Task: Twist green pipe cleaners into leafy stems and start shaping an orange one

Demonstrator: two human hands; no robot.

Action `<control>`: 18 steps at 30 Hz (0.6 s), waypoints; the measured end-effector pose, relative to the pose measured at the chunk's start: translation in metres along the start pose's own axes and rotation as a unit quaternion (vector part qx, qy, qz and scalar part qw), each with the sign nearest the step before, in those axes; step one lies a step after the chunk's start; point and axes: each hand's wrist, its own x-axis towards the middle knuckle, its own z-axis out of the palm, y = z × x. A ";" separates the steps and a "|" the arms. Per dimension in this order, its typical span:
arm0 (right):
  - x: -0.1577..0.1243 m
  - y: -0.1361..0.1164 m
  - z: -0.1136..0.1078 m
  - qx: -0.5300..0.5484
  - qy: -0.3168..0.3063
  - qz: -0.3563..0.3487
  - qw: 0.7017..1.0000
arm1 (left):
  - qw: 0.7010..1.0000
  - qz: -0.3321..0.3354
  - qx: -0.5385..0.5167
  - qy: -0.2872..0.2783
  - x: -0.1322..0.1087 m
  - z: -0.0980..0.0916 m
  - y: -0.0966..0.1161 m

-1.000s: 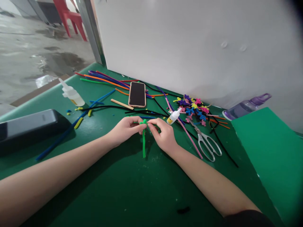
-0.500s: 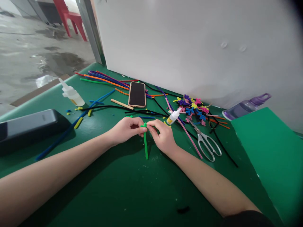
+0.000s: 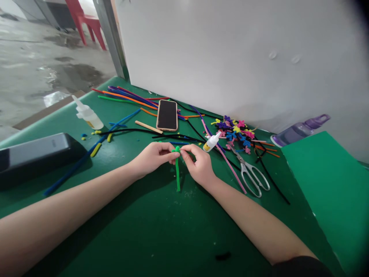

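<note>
A bright green pipe cleaner [image 3: 178,177] is pinched between both hands above the table. Its upper end is bent into small loops, and a straight tail hangs down toward me. My left hand [image 3: 157,157] grips the looped end from the left with thumb and fingers. From the right, my right hand [image 3: 197,161] pinches the same loops at their edge. Part of the bent end is hidden by the fingertips. Just right of my right hand a small white glue bottle [image 3: 211,142] leans on pipe cleaners.
Silver-handled scissors [image 3: 250,175] lie to the right, beside a pile of colourful pipe-cleaner flowers [image 3: 235,130]. Farther back is a phone [image 3: 167,115]. A larger glue bottle [image 3: 89,117] and a black box-shaped device [image 3: 37,156] are left; a purple water bottle [image 3: 296,132] is right.
The green pipe cleaner's hanging tail has shifted slightly up and left. Both hands have adjusted their fingers a little around the looped end. Everything else stays in place.
</note>
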 end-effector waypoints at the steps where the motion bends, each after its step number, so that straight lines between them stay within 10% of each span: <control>1: 0.000 0.000 0.000 0.002 0.000 0.000 1.000 | 1.000 0.000 -0.001 -0.001 0.000 0.000 0.000; 18: 0.000 0.000 0.000 -0.003 0.016 0.011 1.000 | 0.993 -0.004 -0.100 0.065 0.000 0.003 -0.006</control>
